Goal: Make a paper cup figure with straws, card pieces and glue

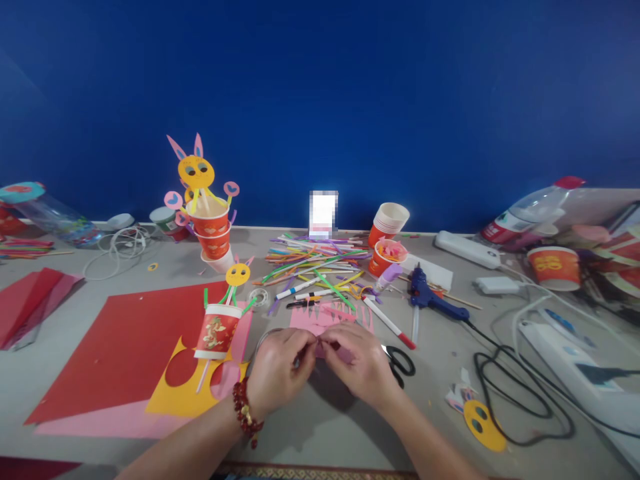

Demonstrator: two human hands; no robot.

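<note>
On the near middle of the grey table [305, 437], as I log it from my distant seat: two bare hands, fingertips brought together.

Item: left hand [284, 360], red bead bracelet [243, 408] at its wrist; thumb and fingers curled to a pinch.
Item: right hand [356, 361], pinched likewise, tips meeting or nearly meeting the left's. Whether either grasps anything I cannot tell; anything there is too small for me.

Item, handling, my judgement: fine fingertip work. I would keep both pinches light, steady the wrists low, work in small motions and keep the knuckles from creasing the sheet behind.

Item: pink paper [305, 323], spiky cut-outs along its far edge; just beyond the joined fingertips, partly hidden by the right hand.
Item: scissors [391, 357], black-handled, just beside the right hand, on its outer side.
Item: marker [389, 322], red-capped, beyond the scissors.
Item: red cup figure [219, 331], yellow-faced, outward of the left hand and a little farther off.
</note>
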